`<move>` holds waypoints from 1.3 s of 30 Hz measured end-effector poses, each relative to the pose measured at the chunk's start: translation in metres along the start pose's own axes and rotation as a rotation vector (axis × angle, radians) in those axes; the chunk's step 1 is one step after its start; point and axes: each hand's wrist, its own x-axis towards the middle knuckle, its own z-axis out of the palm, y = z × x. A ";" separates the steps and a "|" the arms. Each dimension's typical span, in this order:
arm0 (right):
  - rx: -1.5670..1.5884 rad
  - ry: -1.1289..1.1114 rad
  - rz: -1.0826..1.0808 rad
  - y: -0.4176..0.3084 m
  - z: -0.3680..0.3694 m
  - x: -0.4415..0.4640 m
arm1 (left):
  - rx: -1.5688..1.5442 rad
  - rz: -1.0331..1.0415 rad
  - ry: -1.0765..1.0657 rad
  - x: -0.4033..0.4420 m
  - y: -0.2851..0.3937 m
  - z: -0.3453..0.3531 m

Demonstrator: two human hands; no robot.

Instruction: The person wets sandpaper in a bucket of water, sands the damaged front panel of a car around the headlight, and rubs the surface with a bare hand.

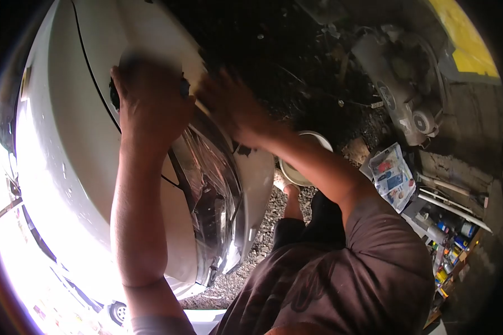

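Observation:
My left hand [156, 103] is wrapped over a dark, rounded tool, perhaps a power sander or polisher [145, 60], pressed against the white car's [84, 156] body panel. Motion blurs the tool's top, and my hand hides much of it, so its exact kind is unclear. My right hand [232, 106] is beside it at the panel's edge, fingers stretched out and smeared by movement; nothing shows in its grasp. Below both hands lies the car's headlight [212, 192]. A dark seam runs along the panel to the left of my left hand.
A pale round basin [313, 134] stands on the gravel [265, 237] beyond my right forearm. A removed bumper [399, 95] lies at the upper right. Printed paper [394, 176] and a shelf of cans and bottles [447, 240] are at the right.

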 end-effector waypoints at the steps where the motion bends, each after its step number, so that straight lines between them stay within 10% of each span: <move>1: -0.008 -0.007 -0.041 0.000 0.000 -0.033 | 0.009 -0.029 -0.065 0.003 -0.001 -0.006; 39: 0.101 0.083 -0.059 0.000 0.012 -0.031 | 0.065 -0.107 0.097 0.003 -0.006 0.005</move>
